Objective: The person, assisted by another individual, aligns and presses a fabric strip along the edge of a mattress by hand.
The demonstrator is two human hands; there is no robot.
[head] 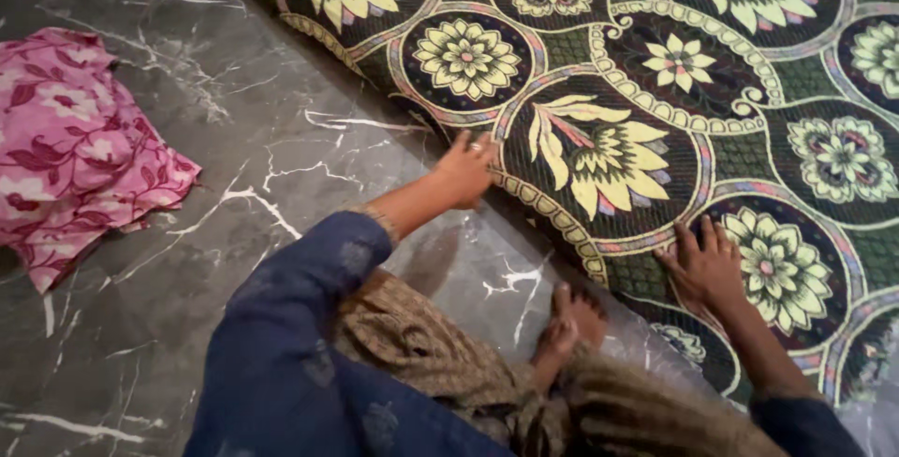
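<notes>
On marble floor (187,120): your left hand (464,171) and right hand (704,265) rest on rolled carpet (655,92), fingers spread flat, pinching nothing. Carpet likely heavy, thick, pliable; take hold along roll edge.

We see a dark green carpet (655,92) with cream-yellow flowers in ornate medallions, a pink floral cloth (75,139), a grey white-veined marble floor (234,92) and blue sleeves (309,326).

A single head camera looks steeply down, close over the rug (655,120) edge and floor (187,326).
</notes>
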